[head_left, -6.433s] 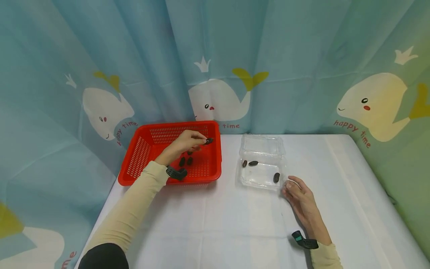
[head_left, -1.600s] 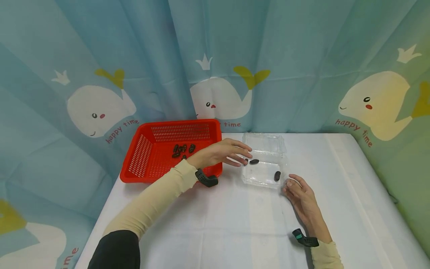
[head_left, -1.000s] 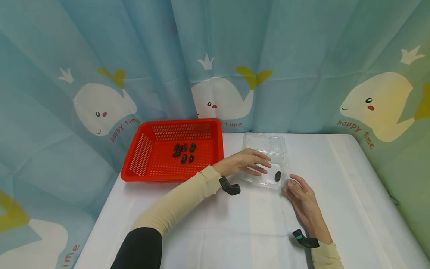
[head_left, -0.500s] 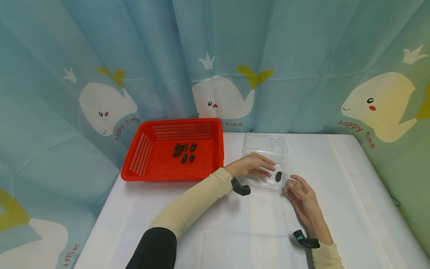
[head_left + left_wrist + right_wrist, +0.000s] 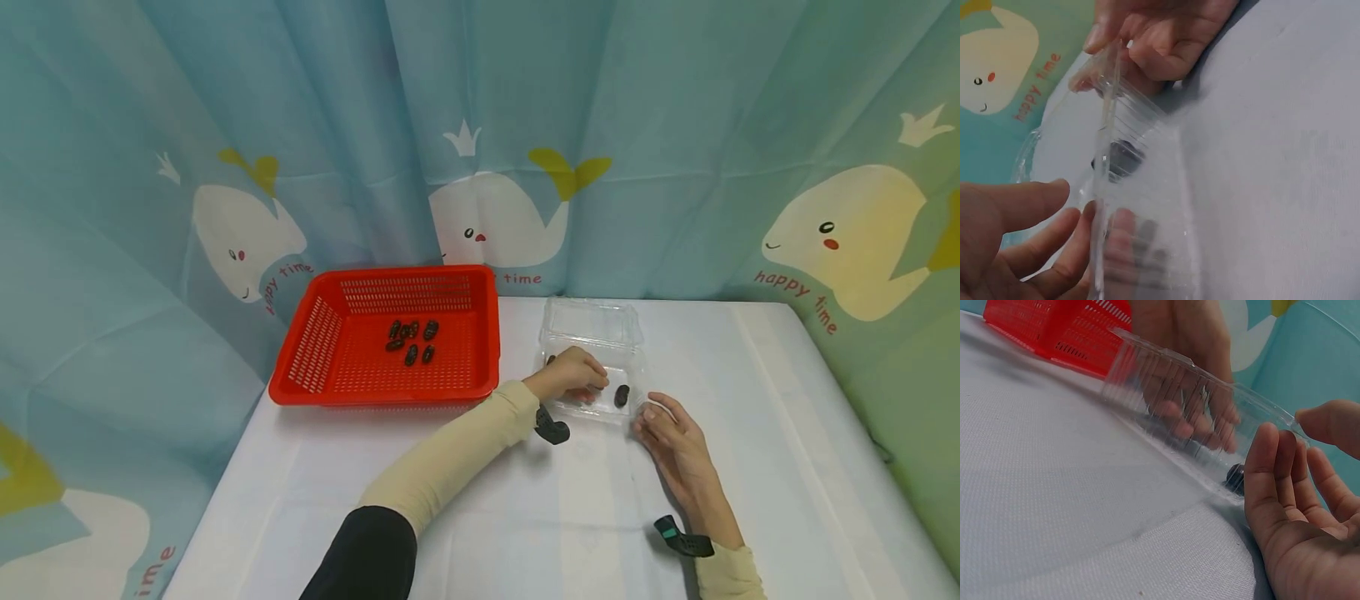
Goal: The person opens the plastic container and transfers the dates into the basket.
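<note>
A clear hinged plastic box (image 5: pixel 592 321) lies on the table with its lid folded back. The right hand (image 5: pixel 671 437) pinches the box's right edge, thumb on the rim and fingers against the side wall. Inside the box, the left hand (image 5: pixel 568 372) reaches low with fingers bent loosely; the right wrist view shows nothing between them. To the right of those fingers sits a dark oval piece (image 5: pixel 622 395), like a dried date. Another dark piece (image 5: pixel 551 359) peeks out behind the left hand, which hides part of the box floor.
At the back left stands a red perforated basket (image 5: pixel 450 392) holding several similar dark pieces (image 5: pixel 411 355). The table has a white cloth (image 5: pixel 480 500). A blue curtain (image 5: pixel 660 100) with whale prints hangs right behind the basket and box.
The left hand, which held a dark piece over the basket, has moved right and down into the plastic box, empty. More pieces show in the basket. The right hand keeps its place.
</note>
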Available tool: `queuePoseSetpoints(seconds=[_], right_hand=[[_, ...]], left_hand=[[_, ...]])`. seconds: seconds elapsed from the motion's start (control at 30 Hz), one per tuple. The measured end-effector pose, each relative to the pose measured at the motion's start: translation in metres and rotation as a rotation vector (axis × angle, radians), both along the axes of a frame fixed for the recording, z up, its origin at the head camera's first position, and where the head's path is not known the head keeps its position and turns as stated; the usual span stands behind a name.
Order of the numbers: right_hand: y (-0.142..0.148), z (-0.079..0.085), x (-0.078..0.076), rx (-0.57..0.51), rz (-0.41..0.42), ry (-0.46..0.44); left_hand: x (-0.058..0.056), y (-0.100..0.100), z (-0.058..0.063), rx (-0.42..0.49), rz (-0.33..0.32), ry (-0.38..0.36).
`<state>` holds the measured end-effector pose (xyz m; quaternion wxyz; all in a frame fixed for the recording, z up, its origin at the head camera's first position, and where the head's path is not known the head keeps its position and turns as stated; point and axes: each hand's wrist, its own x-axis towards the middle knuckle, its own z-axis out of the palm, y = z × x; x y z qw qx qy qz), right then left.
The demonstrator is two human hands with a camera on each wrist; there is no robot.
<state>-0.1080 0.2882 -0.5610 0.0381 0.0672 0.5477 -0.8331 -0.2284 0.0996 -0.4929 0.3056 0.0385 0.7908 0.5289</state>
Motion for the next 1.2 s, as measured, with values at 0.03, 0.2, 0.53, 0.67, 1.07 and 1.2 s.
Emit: queuePoseSetpoints(seconds=[0.03, 0.2, 0.53, 0.67, 1.07, 1.2], right_hand=[[0.000, 0.000, 0.000, -0.003, 0.000, -0.001], [-0.002, 0.000, 0.000, 0.009, 0.000, -0.012], [-0.001, 0.001, 0.000, -0.002, -0.001, -0.012], [0.000, 0.002, 0.001, -0.012, -0.001, -0.008], [0.001, 0.000, 0.000, -0.033, 0.007, 0.014], [0.000, 0.000, 0.000, 0.000, 0.002, -0.001]], left_hand=[[0.001, 0.001, 0.000, -0.024, -0.004, 0.022], [0.005, 0.004, -0.003, -0.070, -0.018, 0.066], [0.008, 0.011, -0.012, -0.206, -0.093, 0.240], [0.012, 0.013, -0.015, -0.299, -0.171, 0.379], [0.021, 0.021, -0.019, -0.387, -0.211, 0.521], [0.021, 0.023, -0.019, -0.409, -0.217, 0.540]])
